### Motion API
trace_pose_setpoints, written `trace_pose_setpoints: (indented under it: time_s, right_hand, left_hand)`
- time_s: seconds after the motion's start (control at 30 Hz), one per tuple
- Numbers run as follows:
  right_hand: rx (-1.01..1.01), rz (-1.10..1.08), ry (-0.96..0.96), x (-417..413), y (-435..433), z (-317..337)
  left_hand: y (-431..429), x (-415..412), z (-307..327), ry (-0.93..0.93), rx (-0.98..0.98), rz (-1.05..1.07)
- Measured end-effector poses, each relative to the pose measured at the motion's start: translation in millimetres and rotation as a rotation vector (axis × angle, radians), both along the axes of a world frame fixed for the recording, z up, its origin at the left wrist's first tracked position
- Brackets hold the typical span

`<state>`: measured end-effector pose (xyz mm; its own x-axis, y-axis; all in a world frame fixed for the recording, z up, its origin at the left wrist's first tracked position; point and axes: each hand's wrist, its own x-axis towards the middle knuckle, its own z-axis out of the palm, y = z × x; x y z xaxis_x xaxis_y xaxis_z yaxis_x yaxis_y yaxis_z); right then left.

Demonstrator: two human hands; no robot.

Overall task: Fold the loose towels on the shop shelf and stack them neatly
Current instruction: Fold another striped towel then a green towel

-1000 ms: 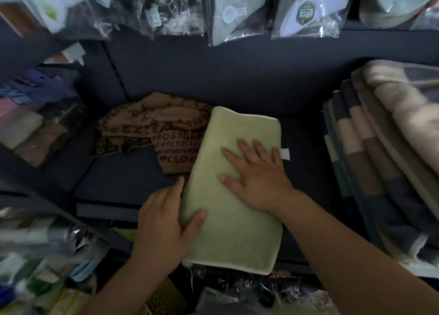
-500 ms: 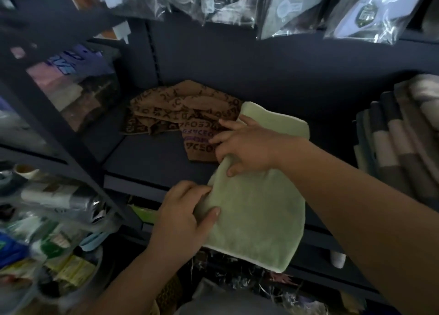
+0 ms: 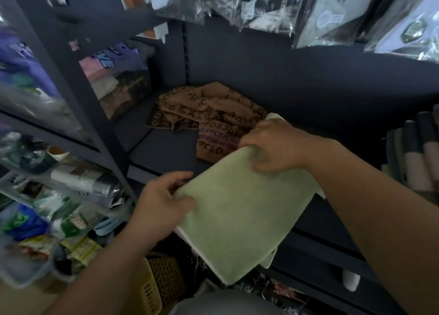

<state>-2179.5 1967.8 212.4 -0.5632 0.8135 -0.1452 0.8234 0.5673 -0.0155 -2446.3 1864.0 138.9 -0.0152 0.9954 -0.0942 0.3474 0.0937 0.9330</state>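
Left hand (image 3: 164, 203) pinches the green towel (image 3: 240, 219) at its left edge; right hand (image 3: 273, 146) grips its far end. Towel overhangs the shelf (image 3: 164, 153) edge, touching the brown towel (image 3: 209, 115).

Dark shelf board (image 3: 166, 153), viewed from above. A crumpled brown lettered towel (image 3: 209, 115) lay on it just beyond the fingertips (image 3: 249, 141) of the right hand (image 3: 273, 146). Bare board extended beyond the fingers (image 3: 180, 175) of the left hand (image 3: 161, 203). Folded striped towels (image 3: 418, 157) were stacked well off to the right hand's wrist side. The green towel (image 3: 237, 219), gripped by both hands, overhung the front edge.
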Motion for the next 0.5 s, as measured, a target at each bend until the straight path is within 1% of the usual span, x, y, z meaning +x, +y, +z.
trace_pose_setpoints:
  time_s: [0.07, 0.1, 0.23, 0.33, 0.43, 0.5]
  right_hand:
    - [0.060, -0.030, -0.150, 8.0, 3.6, 2.3]
    - [0.090, -0.042, -0.186, 11.8, 6.3, 2.9]
    - [0.121, -0.078, -0.223, 25.0, 16.7, 5.6]
    - [0.112, -0.098, -0.198, 28.0, 17.9, 7.8]
    - [0.076, -0.200, -0.109, 30.2, 14.2, 14.6]
    - [0.047, -0.317, -0.025, 35.2, 11.0, 23.6]
  left_hand:
    - [3.3, -17.4, 1.1, 0.049, -0.040, -0.024]
    - [3.0, -23.7, -0.4, 0.046, -0.066, -0.030]
    - [-7.8, -31.5, -13.4, -0.060, -0.168, -0.039]
    - [-19.8, -30.1, -26.2, -0.209, -0.266, -0.062]
    - [-24.9, -25.7, -42.7, -0.405, -0.330, 0.038]
    - [-23.6, -22.9, -49.4, -0.598, -0.362, 0.128]
